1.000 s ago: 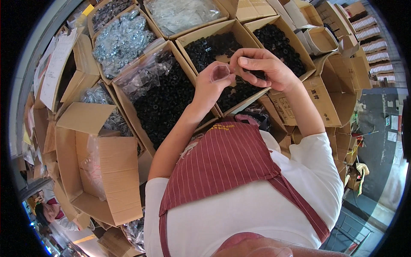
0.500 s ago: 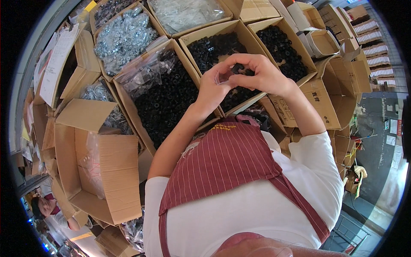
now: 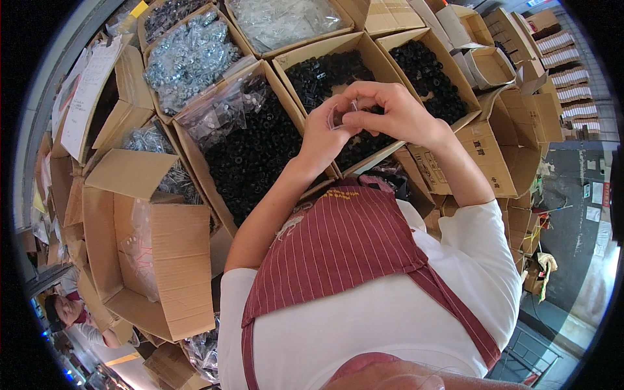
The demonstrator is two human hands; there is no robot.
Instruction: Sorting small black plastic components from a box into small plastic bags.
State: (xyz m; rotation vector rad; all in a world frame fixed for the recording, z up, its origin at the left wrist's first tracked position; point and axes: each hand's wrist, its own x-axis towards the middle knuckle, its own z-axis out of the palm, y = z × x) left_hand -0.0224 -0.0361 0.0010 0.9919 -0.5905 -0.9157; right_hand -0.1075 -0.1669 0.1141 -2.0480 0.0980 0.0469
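Observation:
Both my hands are together above a cardboard box of black parts (image 3: 318, 78). Between them is a small clear plastic bag (image 3: 335, 119), its mouth spread. My left hand (image 3: 322, 135) grips the bag from the left with curled fingers. On the other side, my right hand (image 3: 403, 114) has its thumb and fingers closed at the bag's edge. Its fingers hide part of the bag, and I cannot make out what lies inside. Left of the hands stands a box of small black ring-shaped parts (image 3: 250, 159), with a clear bag of pale pieces (image 3: 218, 117) on top.
Another box of black parts (image 3: 426, 68) stands at the right. Farther back are bagged silvery hardware (image 3: 188, 62) and clear plastic bags (image 3: 286, 23). An open carton (image 3: 182, 266) sits at the near left. A person (image 3: 71, 309) is at the lower left edge.
A dark piece that showed at my right fingertips is out of sight. My right thumb and fingers have shifted slightly at the bag, and its rim shows more plainly.

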